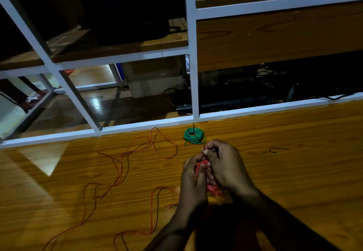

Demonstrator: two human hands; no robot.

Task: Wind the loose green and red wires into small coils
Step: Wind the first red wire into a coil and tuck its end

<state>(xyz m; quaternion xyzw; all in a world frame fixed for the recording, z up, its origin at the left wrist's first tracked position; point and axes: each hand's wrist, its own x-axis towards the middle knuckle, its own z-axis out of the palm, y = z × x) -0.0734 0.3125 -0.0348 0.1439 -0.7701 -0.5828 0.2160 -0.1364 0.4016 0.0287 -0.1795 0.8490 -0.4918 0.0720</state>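
Both hands meet above the near-centre of the wooden table, closed together around a partly wound red coil. The left hand curls its fingers round the left side of the bundle, where red loops show between thumb and fingers. The right hand wraps over the right side, its fingers bent inward, and red turns show again just below its palm. At the far tip of the right hand's fingers a short dark end of wire sticks up, pinched there; which fingers pinch it is hard to tell. From the coil the loose red wire trails away to the left, lying across the tabletop in wide, slack loops that run from near the far edge down to the near-left corner, with a dark shadow line beside each strand. The green coil lies flat on the table just beyond the hands, already wound into a small ring, with one short tail pointing toward the near side. It rests close to the white frame of the shelving that rises along the far edge. Well to the right of the hands, a small dark wire scrap lies alone on the wood.
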